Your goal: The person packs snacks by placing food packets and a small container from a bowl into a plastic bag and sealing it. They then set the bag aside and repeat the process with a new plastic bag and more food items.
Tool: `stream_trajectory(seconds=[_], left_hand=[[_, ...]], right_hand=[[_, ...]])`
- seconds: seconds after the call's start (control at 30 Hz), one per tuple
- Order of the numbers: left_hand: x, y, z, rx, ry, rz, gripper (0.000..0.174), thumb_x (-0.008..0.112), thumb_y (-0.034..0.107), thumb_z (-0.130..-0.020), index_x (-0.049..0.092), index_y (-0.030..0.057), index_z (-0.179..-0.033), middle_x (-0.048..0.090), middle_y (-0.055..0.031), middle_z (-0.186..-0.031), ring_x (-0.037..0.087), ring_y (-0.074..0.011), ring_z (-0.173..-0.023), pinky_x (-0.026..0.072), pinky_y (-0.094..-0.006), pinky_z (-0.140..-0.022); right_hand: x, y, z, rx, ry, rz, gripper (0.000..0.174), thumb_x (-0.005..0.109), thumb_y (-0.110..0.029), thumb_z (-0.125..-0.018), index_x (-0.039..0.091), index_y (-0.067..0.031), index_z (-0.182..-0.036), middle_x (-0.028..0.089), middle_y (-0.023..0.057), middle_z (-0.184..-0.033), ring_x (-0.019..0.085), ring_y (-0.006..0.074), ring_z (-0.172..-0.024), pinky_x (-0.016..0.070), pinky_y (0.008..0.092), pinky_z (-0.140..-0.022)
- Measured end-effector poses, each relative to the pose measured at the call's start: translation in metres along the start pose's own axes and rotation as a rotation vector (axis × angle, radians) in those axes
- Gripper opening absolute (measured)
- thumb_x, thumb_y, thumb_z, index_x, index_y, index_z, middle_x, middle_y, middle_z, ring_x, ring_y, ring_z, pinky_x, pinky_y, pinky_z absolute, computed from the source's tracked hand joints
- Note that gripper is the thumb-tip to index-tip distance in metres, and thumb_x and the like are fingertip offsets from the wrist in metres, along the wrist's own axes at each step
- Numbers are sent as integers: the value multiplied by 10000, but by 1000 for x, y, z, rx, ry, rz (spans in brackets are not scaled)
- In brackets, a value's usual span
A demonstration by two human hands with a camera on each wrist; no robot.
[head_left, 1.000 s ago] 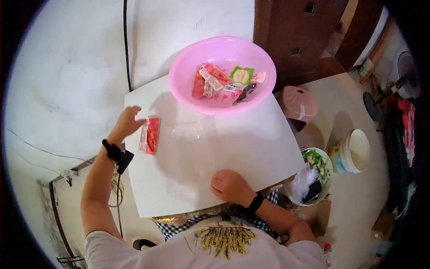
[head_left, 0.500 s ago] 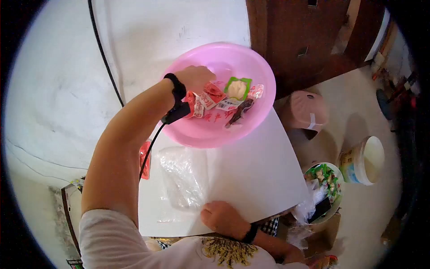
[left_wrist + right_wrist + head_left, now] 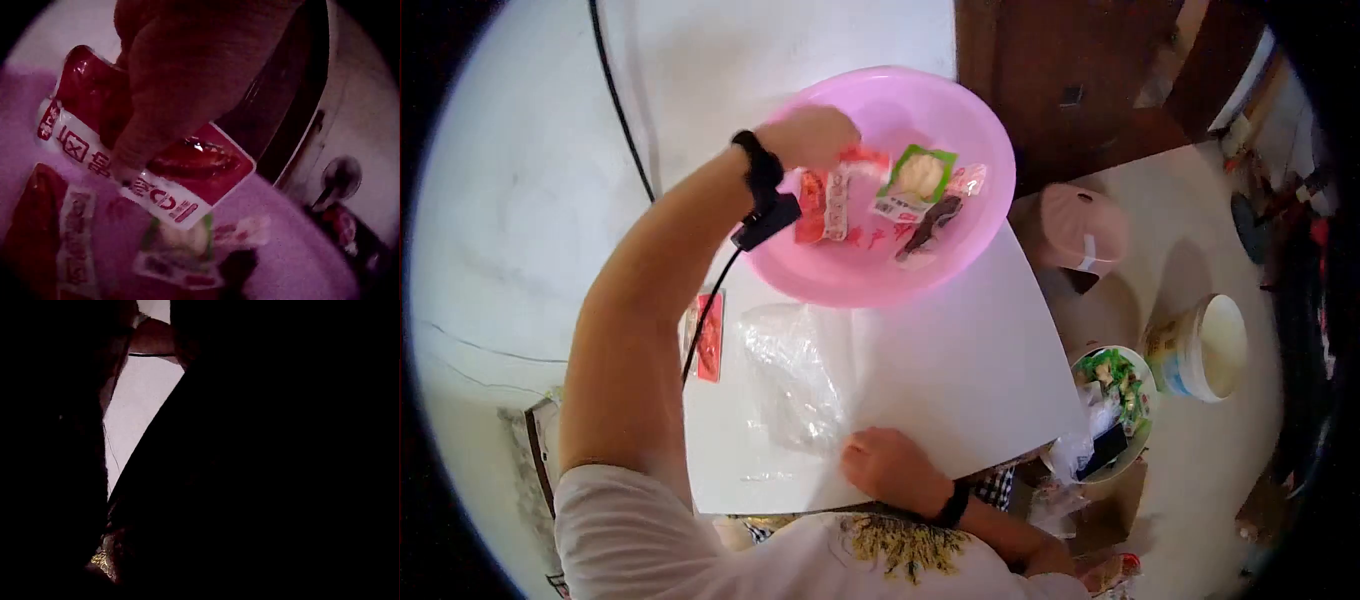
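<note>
Left wrist view shows the packet (image 3: 187, 169) lifted just above the basin (image 3: 870, 300). Its long axis runs from upper left down to lower right, and its face is turned to the camera. It is glossy red, with a white strip of red characters along its lower edge. The left hand (image 3: 187, 69) pinches it near the middle, fingers (image 3: 144, 125) curled over its face. Below it lie other red packets (image 3: 820, 205) and a green one (image 3: 918, 180). The basin sits at the worktop's (image 3: 960, 370) far edge. A clear bag (image 3: 795, 375) and another red packet (image 3: 710, 335) lie nearer. The right hand (image 3: 890, 468) rests by the bag, fingers curled; I cannot tell whether they hold it.
</note>
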State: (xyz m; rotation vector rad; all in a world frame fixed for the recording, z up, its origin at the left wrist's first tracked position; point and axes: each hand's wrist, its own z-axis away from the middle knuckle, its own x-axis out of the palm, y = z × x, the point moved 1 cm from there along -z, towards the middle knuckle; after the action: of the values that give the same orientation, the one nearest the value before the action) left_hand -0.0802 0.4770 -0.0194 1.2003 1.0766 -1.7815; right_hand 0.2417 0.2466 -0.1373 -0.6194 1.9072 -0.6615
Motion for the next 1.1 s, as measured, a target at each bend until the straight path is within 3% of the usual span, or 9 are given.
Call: stream_trajectory(seconds=[0.2, 0.33, 0.37, 0.4, 0.43, 0.53, 0.7, 0.8, 1.1], left_hand=[[-79, -31, 155, -494, 474, 926, 277, 693, 161, -798, 610, 4, -1011, 654, -42, -915, 610, -117, -810, 505, -292, -714], [-16, -43, 256, -771, 427, 1124, 270, 682, 152, -796, 611, 15, -1017, 639, -39, -878, 606, -125, -776, 505, -294, -685], [-14, -7, 267, -747, 570, 1322, 240, 672, 142, -795, 618, 14, -991, 632, -31, -851, 604, -121, -755, 503, -294, -665], [6, -7, 284, -858, 360, 1315, 214, 667, 123, -783, 625, 18, -965, 628, -29, -811, 604, -121, -717, 499, -285, -632], [49, -2, 290, -912, 518, 1345, 195, 668, 106, -766, 628, 15, -933, 622, -30, -764, 594, -121, -637, 487, -279, -561], [95, 39, 299, -926, 365, 1546, 225, 712, 48, -684, 639, 34, -896, 629, -28, -793, 586, -124, -673, 480, -280, -567], [119, 74, 303, -1100, 218, 1294, 474, 733, 135, -701, 575, -20, -1121, 657, -138, -950, 635, -183, -842, 524, -303, -709], [91, 64, 301, -908, 152, 633, 512, 761, 198, -693, 583, -29, -1116, 657, -157, -935, 641, -228, -818, 517, -326, -730], [-17, 4, 154, -594, 415, 535, 416, 687, 299, -805, 608, -16, -1064, 649, -137, -823, 636, -191, -728, 518, -323, -631]], right_hand=[[4, -10, -5, -23, 135, 150, 94, 569, -130, -755, 524, -72, -696, 534, 90, -754, 567, 282, -745, 477, 404, -657], [5, -11, -9, 99, 83, 45, 126, 624, -135, -764, 533, -56, -726, 541, 101, -764, 555, 301, -732, 468, 412, -644], [6, -10, -8, 99, 93, 43, 134, 637, -136, -763, 536, -53, -734, 545, 105, -770, 554, 304, -736, 467, 413, -642], [7, -10, -8, 102, 105, 44, 143, 649, -138, -761, 539, -49, -741, 549, 109, -776, 554, 306, -740, 466, 414, -639], [7, -11, -9, 94, 112, 58, 127, 653, -120, -751, 548, -50, -740, 564, 105, -776, 562, 303, -729, 469, 404, -631], [8, -13, -10, 86, 117, 94, 113, 658, -100, -739, 557, -51, -738, 582, 101, -776, 572, 299, -718, 474, 393, -623], [11, -12, -8, 103, 129, 88, 144, 648, -126, -755, 530, -47, -733, 559, 111, -764, 560, 308, -722, 472, 409, -640], [10, -11, -8, 73, 111, 100, 137, 639, -121, -762, 530, -46, -731, 546, 113, -744, 557, 305, -705, 469, 410, -627], [6, -7, -7, 112, 69, 11, 135, 623, -138, -779, 532, -51, -731, 524, 107, -740, 550, 296, -710, 467, 406, -622]])
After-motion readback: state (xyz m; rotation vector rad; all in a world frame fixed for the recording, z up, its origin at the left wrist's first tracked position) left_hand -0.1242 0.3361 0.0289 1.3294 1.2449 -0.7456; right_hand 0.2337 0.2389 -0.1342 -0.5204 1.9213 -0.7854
